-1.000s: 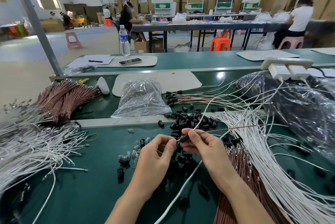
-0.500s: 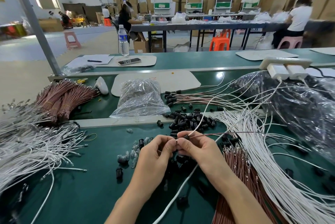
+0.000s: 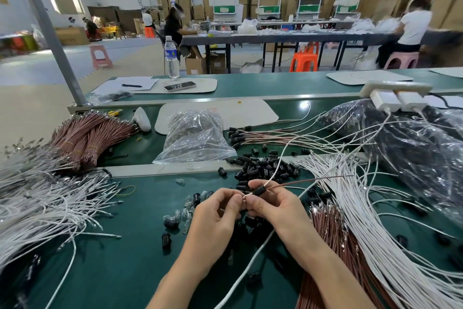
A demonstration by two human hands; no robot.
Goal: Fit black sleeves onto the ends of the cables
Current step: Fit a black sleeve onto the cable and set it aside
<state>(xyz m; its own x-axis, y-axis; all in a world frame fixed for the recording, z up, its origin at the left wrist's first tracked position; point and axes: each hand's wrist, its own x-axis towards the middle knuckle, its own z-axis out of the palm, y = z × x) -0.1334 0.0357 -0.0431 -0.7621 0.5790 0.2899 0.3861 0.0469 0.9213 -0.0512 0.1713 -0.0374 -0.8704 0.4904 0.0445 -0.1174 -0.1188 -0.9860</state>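
A warehouse of stacked cartons lay behind the green tabletop (image 3: 125,246), whose landmark was the pile of loose sleeves (image 3: 263,171), several dozen strong. Left of the pile sprawled one heap of white cables (image 3: 37,208) and one bundle of brown cables (image 3: 87,136). Right of it lay a second white heap (image 3: 363,208). All were far too many to count, and unsleeved. Beyond the pile lay roughly a dozen finished cables (image 3: 263,137), so the work looked barely begun. Just in front of the pile, the left hand (image 3: 215,218) pinched the tip of one brown cable (image 3: 300,182). The right hand (image 3: 273,206) pinched one black sleeve (image 3: 259,191) threaded on it; a white strand possibly shared that sleeve.
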